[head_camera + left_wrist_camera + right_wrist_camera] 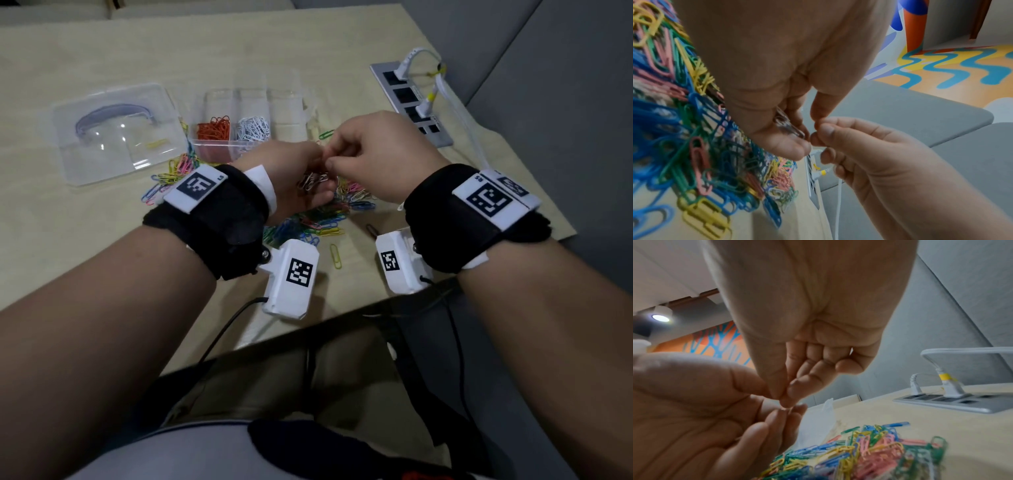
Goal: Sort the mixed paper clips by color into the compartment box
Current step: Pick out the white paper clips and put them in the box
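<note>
Compartment box [239, 144]: orange clips [214, 128] in one compartment, white clips [253, 128] in the next. Left hand [294, 178] cups a bunch of dark clips [313, 180]. Right hand [370, 154] has thumb and forefinger pinched together at the left fingertips; whether they hold a clip cannot be told.

- Pale wood-grain bench [102, 51] with a grey socket strip [411, 102] set into it, white cables [455, 102] plugged in.
- Grey upholstered seating [548, 68] alongside.
- Floor [953, 71] patterned in orange, yellow, blue waves.
- Round ceiling spotlight [660, 318], lit.
</note>
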Tool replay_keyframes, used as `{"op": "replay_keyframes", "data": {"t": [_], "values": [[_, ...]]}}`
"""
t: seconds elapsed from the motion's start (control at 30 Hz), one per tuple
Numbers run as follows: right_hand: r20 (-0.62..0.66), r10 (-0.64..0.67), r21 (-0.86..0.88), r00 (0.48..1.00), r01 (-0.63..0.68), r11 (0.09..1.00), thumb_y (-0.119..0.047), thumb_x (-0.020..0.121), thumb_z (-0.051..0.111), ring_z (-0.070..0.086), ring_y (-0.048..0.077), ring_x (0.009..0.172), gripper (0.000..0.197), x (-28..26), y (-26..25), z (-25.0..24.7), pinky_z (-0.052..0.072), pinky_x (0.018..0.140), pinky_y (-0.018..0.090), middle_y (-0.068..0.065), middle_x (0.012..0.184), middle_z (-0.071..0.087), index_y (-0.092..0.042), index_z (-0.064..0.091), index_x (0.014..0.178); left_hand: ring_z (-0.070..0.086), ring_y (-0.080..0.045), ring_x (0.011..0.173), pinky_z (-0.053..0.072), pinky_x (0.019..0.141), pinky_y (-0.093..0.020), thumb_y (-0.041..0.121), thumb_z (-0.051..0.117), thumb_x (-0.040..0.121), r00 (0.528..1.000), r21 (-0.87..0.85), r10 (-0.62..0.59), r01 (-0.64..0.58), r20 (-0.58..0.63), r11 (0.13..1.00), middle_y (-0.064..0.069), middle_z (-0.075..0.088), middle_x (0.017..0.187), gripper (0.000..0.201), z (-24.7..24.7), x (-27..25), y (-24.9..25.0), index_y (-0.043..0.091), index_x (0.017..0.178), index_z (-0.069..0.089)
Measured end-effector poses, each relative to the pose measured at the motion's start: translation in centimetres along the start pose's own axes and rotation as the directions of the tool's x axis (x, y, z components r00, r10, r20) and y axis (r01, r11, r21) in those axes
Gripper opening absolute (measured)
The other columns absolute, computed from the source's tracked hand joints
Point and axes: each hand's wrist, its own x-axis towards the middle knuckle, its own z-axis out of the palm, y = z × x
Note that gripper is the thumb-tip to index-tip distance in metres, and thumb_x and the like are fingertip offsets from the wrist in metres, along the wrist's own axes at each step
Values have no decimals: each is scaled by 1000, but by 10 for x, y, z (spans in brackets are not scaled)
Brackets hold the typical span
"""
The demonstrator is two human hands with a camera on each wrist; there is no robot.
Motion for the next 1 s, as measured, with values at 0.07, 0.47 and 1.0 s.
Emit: {"op": "replay_keyframes", "data": {"t": [0.07,0.47,1.0], "values": [[10,25,-43,1000,-25,999,-18,87,64,58,7,79,11,-4,4,-1,44,70,19,-14,74,61,-19,73,93,58,-13,51,54,51,-22,3,52,93,1000,22,22,-22,-14,1000,-9,58,67,10,1,0,-2,2,85,59],[-16,507,-408,862,-469,783,-34,90,66,49,28,76,43,2,32,13,38,66,31,7,70,50,-10,42,63,56,-9,53,52,54,-19,20,43,100,995,47,9,-13,97,999,-2,56,68,24,-12,3,-7,8,85,58],[-78,409,-365,909,-408,837,-17,93,52,60,30,92,22,3,41,-3,48,76,31,11,102,67,-11,70,105,58,-12,60,55,56,-20,25,46,99,993,43,-18,13,119,999,-4,59,70,28,0,6,-14,7,83,60]]}}
